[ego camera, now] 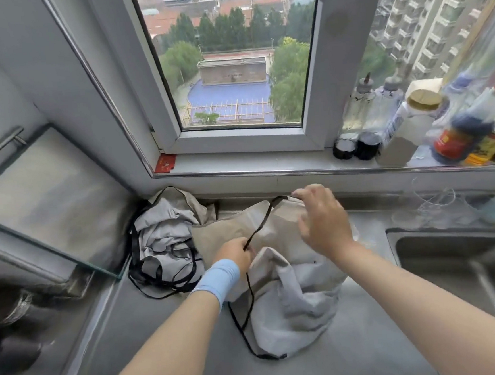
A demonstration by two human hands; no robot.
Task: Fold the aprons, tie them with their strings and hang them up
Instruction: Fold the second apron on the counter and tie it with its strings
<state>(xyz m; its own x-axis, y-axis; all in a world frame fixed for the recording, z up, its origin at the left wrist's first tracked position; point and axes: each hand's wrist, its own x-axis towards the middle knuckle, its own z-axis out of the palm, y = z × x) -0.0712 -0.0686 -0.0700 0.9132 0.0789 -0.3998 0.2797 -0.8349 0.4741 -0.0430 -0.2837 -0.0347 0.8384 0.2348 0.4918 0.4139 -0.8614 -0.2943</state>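
Observation:
A beige and grey apron (292, 287) lies bunched on the steel counter (169, 341) below the window. Its black string (261, 223) runs taut between my two hands. My left hand (235, 255), with a blue wristband, pinches the string's lower part over the apron. My right hand (320, 220) pinches the string's upper end near the window ledge, its other fingers spread. A loose length of string (245, 329) trails down to the counter. A second grey apron (167, 241) with tangled black strings lies crumpled to the left.
A steel sink (459, 265) lies at the right. Bottles and jars (431, 125) crowd the window ledge at right. A glass-topped stove cover (49, 203) stands at the left. A red card (165, 163) rests on the ledge corner.

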